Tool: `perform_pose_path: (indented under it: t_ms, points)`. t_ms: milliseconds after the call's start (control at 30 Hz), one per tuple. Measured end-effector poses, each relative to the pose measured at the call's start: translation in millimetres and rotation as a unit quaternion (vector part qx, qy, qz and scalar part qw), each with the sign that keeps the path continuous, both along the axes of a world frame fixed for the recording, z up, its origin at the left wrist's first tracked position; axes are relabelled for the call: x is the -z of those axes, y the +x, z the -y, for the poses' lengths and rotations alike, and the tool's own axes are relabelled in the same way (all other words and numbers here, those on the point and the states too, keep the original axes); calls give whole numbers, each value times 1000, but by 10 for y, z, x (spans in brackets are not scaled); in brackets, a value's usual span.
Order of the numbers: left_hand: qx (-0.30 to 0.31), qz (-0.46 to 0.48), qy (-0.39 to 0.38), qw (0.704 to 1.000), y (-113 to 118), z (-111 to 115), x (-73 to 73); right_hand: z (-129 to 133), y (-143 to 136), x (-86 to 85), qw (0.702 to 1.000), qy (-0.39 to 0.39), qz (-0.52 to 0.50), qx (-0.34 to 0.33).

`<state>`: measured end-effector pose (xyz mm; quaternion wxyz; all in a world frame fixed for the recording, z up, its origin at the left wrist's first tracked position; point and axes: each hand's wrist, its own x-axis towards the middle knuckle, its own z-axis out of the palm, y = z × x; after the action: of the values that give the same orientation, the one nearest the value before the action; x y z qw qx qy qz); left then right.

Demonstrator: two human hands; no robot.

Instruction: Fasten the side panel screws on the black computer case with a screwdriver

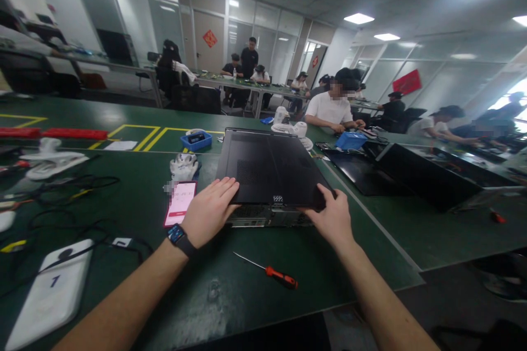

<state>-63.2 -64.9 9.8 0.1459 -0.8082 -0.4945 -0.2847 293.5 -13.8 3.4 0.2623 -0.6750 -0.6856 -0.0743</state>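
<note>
**Green counter (321, 290) is bearing a black computer case (272, 164)**

The counter is stretching across the whole foreground. On its far side, a person in a white T-shirt (327, 108) is leaning over small items and handling them. The black computer case is lying flat near the middle of the counter, directly before the wearer, its broad side facing up and its metal end with ports facing the wearer. Further right, an opened case (428, 175) is showing part of its interior, and a flat black panel (366, 173) is lying just beside it.

The left hand (212, 209) is clasping the near left corner of the black computer case, fingers lying together on top, thumb at the edge below. The right hand (331, 216) is gripping the near right corner, index finger bending over the top, thumb reaching along the near end; its other fingers are partly hiding.

At the left, a white slab (53, 296) marked "1" is lying near tangled black cables (96, 181). A blue tray (196, 141) is sitting just beside the case and holding a dark item; nearer, white gloves (184, 166) are lying crumpled next to a pink-edged phone (181, 202). A red-and-black screwdriver (270, 272) is lying in front of the case, its tip pointing left. A dark watch (177, 235) is circling the left wrist.
</note>
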Motion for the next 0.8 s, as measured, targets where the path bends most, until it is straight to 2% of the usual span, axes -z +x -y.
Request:
perform_pose_path:
  t_ms: [433,800]
  points:
    - [-23,-34,20,999,-252,112,66,110,-242,22,998,16,-48,-21]
    - [-32,-37,44,998,-268,217,62,165,-295,2,998,7,-54,-32]
